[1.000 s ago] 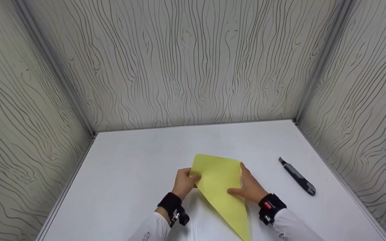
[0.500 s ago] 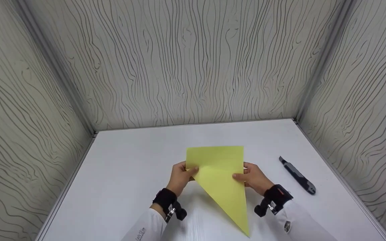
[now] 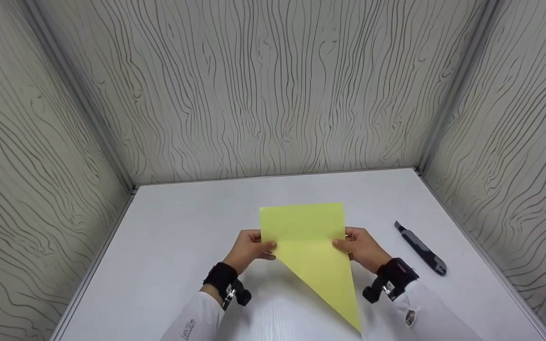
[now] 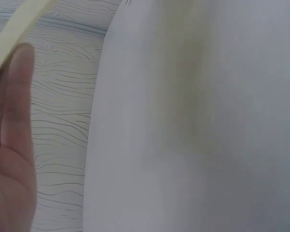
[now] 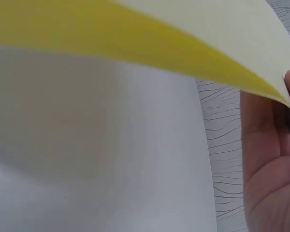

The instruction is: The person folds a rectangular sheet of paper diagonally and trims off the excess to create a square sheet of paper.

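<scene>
A sheet of yellow paper [image 3: 308, 251] is held up over the white table in the head view, straight along its far edge and narrowing to a point toward me. My left hand [image 3: 250, 247] pinches its left edge, thumb on top and fingers behind. On the opposite edge, my right hand [image 3: 362, 247] pinches it the same way. In the left wrist view only a pale strip of the paper [image 4: 19, 29] shows above the fingers. From the right wrist, the paper [image 5: 150, 41] looks folded over, with a layer underneath.
To the right of my right hand lies a black and grey utility knife [image 3: 420, 248], its tip pointing away. The white table [image 3: 183, 218] is bounded by wood-patterned panels [image 3: 273, 94] at the back and both sides.
The paper has turned so its far edge runs nearly level, and it has shifted a little away from me. My right hand has moved off its upper corner to grip lower on the edge.
</scene>
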A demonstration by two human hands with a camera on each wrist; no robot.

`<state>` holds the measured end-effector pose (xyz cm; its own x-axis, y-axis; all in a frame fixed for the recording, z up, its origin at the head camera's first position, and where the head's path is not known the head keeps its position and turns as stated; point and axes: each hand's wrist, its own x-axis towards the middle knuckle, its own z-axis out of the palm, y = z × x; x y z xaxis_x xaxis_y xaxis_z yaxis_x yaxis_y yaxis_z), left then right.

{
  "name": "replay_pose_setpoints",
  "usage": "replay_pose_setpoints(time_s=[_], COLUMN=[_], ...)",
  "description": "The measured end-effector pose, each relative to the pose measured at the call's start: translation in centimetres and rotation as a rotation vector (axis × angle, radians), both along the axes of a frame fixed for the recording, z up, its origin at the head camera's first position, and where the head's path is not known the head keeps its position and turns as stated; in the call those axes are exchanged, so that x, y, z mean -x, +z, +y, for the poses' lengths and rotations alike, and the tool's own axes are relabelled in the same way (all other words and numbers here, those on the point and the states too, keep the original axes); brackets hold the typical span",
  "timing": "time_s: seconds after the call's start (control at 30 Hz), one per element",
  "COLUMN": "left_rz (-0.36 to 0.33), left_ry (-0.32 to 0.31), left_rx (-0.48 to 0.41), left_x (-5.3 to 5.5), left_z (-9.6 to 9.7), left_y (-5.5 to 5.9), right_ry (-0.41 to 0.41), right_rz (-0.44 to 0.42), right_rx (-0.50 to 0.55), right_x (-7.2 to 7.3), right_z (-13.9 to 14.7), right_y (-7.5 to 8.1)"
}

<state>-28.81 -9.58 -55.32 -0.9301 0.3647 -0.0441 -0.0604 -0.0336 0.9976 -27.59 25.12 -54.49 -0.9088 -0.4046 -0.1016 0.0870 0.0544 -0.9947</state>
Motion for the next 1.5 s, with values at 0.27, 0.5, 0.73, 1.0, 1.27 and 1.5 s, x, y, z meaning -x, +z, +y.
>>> replay_pose_setpoints(time_s=[0.27, 0.5, 0.73, 1.0, 1.27, 1.5], left_rz=[0.000, -0.004, 0.026, 0.072, 0.072, 0.021], left_ry=[-0.081, -0.098, -0.149, -0.202, -0.212, -0.203], left_rx=[-0.020, -0.022, 0.009, 0.026, -0.034, -0.099], left_x=[0.2, 0.0, -0.1, -0.1, 0.0, 0.1], left_z=[-0.8, -0.8, -0.9, -1.4, -1.8, -1.8], left_y=[-0.1, 0.2, 0.5, 1.0, 1.0, 0.9], right_ry=[0.082, 0.214, 0.228, 0.189, 0.240, 0.249], right_rz=[-0.017, -0.002, 0.047, 0.124, 0.126, 0.144], right_rx=[0.072, 0.166, 0.187, 0.114, 0.190, 0.180], right_x=[0.1, 0.3, 0.2, 0.3, 0.6, 0.5], right_z=[0.5, 0.4, 0.3, 0.3, 0.4, 0.7], right_y=[0.0, 0.0, 0.1, 0.7, 0.6, 0.6])
